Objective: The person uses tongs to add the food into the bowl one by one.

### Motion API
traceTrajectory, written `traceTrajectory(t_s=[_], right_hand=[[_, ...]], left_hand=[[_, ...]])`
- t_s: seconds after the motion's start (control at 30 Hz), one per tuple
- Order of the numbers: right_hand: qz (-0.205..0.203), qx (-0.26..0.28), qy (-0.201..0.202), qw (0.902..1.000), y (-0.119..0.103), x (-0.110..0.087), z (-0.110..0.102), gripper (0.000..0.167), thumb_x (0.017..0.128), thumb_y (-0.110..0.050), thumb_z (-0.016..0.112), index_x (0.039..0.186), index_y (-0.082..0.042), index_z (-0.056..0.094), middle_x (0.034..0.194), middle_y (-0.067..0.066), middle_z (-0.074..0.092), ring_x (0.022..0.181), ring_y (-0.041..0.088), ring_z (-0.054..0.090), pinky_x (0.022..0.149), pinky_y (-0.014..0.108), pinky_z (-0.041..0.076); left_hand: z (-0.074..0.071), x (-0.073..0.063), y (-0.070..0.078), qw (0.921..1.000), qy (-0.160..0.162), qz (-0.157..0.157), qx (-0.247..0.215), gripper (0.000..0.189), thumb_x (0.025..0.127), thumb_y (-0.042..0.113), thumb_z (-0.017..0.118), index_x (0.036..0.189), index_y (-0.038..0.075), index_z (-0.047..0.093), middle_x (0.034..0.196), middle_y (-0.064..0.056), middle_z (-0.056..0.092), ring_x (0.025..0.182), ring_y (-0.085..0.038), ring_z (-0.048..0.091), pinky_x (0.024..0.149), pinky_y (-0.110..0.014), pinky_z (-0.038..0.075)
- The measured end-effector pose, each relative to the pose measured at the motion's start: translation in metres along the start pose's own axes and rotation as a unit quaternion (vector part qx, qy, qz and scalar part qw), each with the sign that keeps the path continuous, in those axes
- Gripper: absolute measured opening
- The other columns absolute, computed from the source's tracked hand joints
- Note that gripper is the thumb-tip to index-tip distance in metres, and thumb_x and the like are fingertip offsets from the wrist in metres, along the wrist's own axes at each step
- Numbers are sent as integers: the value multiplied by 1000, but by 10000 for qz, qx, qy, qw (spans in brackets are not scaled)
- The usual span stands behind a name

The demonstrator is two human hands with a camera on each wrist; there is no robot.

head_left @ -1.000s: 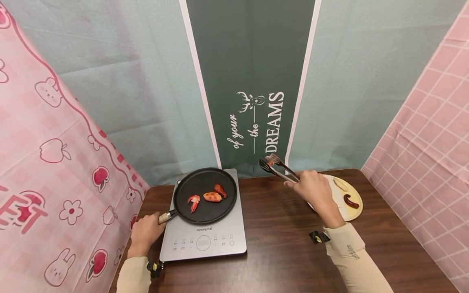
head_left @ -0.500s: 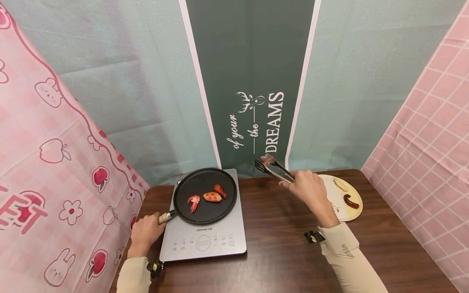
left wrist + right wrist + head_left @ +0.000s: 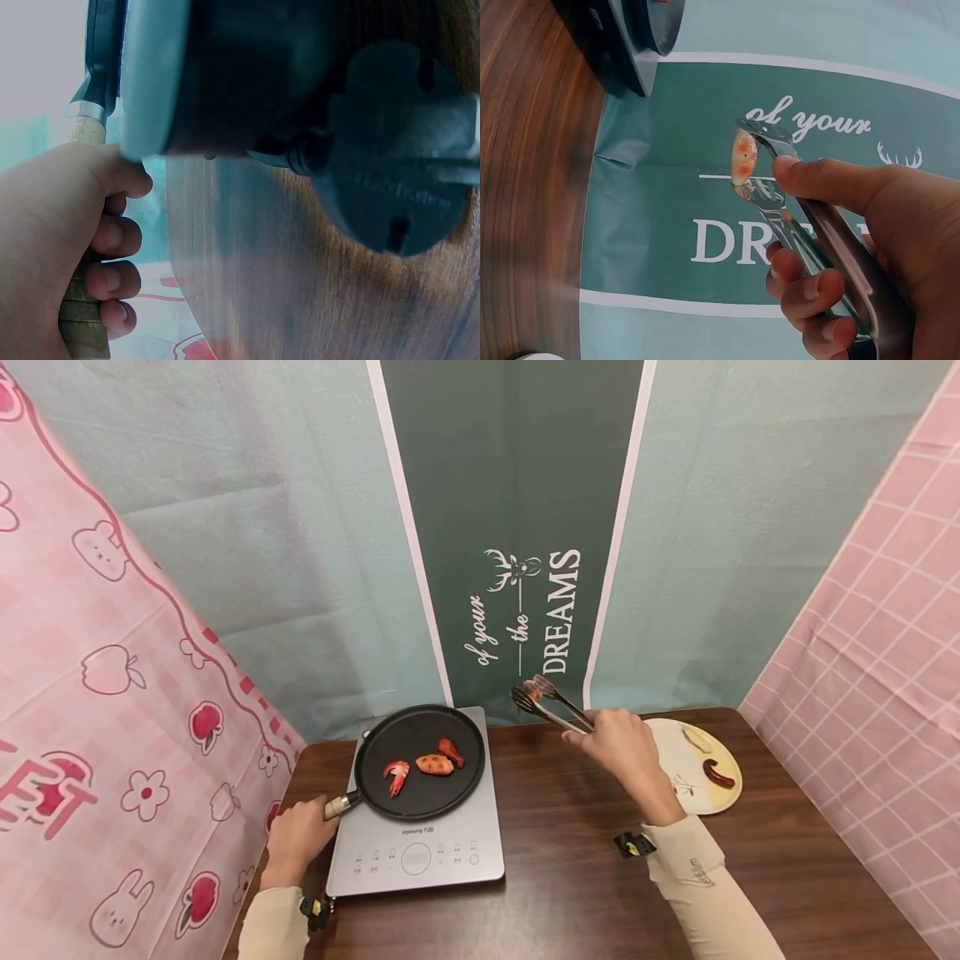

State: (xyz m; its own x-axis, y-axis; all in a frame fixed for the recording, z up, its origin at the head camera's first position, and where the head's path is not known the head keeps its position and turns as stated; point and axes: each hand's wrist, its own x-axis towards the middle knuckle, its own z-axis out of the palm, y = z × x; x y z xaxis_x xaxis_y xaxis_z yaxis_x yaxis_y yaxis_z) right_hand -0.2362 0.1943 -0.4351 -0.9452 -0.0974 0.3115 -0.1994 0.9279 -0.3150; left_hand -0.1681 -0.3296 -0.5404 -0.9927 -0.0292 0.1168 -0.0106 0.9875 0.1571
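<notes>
My left hand [image 3: 300, 835] grips the wooden handle [image 3: 337, 807] of a flat black frying pan [image 3: 405, 735]; in the left wrist view, the fingers curl round that handle [image 3: 82, 315]. A red shrimp [image 3: 396, 778], a browned chicken wing piece [image 3: 435, 764] and a small drumstick [image 3: 451, 749] lie in the pan. My right hand [image 3: 622, 747] holds metal tongs [image 3: 847, 262] raised over the table, right of the pan. Pinched between the tong tips is a pale food piece [image 3: 744, 156] with orange-red spots; its exact kind is unclear.
The pan sits on a silver induction cooker [image 3: 465, 827]. At the right stands a cream plate [image 3: 737, 789] with a dark curved sausage [image 3: 718, 773] and a pale slice [image 3: 697, 740]. Cloth hangings [image 3: 517, 460] close off the back and sides of the brown table [image 3: 570, 877].
My right hand has moved left with the tongs and the pale food piece, away from the plate and towards the pan. The left hand and the pan have stayed put.
</notes>
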Motion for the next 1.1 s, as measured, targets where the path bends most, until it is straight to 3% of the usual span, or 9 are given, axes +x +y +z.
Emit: traceTrajectory(t_s=[0.3, 1.1], right_hand=[[-36, -61, -52, 10000, -4, 2, 2, 35, 85, -46, 86, 75, -18, 66, 63, 9, 60, 61, 37, 63, 55, 54, 47], [-223, -123, -196, 9995, -25, 8, 11, 37, 83, -50, 86, 82, -17, 71, 67, 12, 65, 63, 38, 65, 56, 52, 47]], left_hand=[[-1, -1, 0, 9999, 123, 37, 5, 25, 88, 23, 76, 81, 7, 59, 72, -20, 67, 59, -44, 64, 53, -58, 45], [-3, -2, 2, 10000, 82, 19, 26, 25, 89, 24, 77, 83, 6, 61, 74, -21, 69, 62, -44, 66, 55, -58, 47]])
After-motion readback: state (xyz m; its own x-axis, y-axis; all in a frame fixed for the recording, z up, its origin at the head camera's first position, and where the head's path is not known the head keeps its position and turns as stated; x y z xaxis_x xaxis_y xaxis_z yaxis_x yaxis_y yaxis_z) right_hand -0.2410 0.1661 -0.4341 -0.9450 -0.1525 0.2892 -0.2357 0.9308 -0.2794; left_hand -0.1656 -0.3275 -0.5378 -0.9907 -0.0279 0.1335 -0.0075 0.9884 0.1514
